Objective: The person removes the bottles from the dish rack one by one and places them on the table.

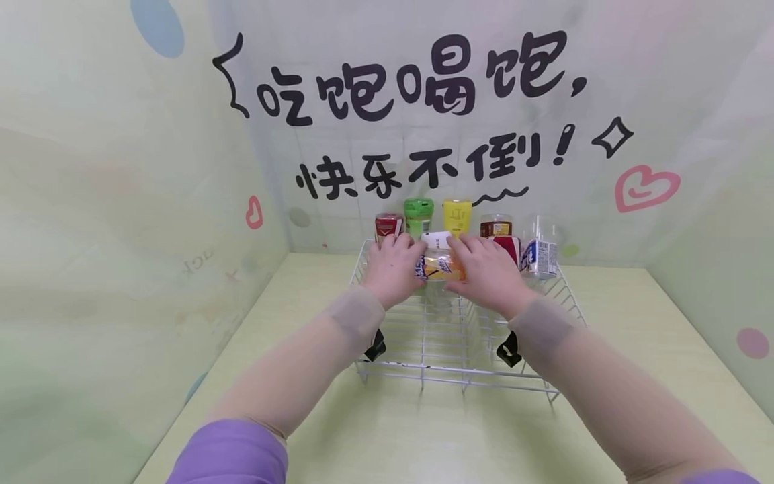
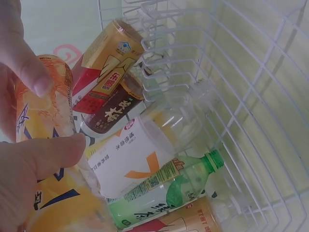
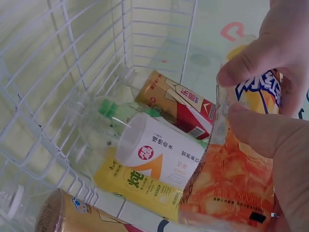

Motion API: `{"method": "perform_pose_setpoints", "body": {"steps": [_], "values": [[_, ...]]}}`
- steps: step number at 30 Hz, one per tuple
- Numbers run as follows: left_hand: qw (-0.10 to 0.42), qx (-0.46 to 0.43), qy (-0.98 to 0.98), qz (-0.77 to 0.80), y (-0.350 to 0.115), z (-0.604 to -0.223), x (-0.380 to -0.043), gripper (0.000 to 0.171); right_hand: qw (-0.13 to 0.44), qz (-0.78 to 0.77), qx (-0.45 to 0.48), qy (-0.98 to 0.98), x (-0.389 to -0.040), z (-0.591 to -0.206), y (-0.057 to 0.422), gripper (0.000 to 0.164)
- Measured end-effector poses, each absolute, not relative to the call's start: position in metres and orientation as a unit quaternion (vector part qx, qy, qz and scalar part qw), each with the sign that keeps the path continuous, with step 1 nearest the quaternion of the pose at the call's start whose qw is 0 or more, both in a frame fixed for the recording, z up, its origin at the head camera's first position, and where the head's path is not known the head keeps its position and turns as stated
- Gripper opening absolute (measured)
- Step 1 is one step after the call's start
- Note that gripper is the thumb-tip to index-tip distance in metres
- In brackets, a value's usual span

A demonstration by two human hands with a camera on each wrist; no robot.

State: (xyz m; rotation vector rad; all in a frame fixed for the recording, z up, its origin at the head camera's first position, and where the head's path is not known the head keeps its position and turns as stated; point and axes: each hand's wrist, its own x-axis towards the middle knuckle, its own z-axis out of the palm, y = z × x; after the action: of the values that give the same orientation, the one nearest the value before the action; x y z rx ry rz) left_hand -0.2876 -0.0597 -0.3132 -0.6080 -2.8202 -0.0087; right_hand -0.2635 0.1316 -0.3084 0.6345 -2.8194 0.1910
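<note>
Both hands grip a drink bottle with an orange label (image 1: 444, 264), held sideways across the middle of the white wire rack. My left hand (image 1: 396, 269) holds one end, its thumb and fingers around the label. At the other end my right hand (image 1: 491, 274) grips it the same way. In the right wrist view the bottle's orange printed label (image 3: 227, 179) fills the space between thumb and fingers. Close behind it is a white-labelled bottle (image 3: 161, 150), neck towards the wires. A green-capped bottle (image 2: 164, 188) and a yellow-labelled bottle (image 3: 140, 186) lie beside that one.
The white wire rack (image 1: 444, 368) stands on a pale table against a printed wall. A red-and-gold bottle (image 1: 389, 227), a brown-labelled bottle (image 1: 496, 225) and a clear bottle with a blue-and-white label (image 1: 539, 259) are at its back. Black clips (image 1: 510, 349) sit on the rack near each forearm.
</note>
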Motion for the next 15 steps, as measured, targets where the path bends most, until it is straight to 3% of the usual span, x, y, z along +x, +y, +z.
{"method": "perform_pose_setpoints", "body": {"steps": [15], "values": [[0.131,-0.211,-0.968,0.019,-0.0486,-0.3156,-0.2813,0.073,0.18,-0.005,0.237,-0.955,-0.2602,-0.3179,0.1264,0.07]]}}
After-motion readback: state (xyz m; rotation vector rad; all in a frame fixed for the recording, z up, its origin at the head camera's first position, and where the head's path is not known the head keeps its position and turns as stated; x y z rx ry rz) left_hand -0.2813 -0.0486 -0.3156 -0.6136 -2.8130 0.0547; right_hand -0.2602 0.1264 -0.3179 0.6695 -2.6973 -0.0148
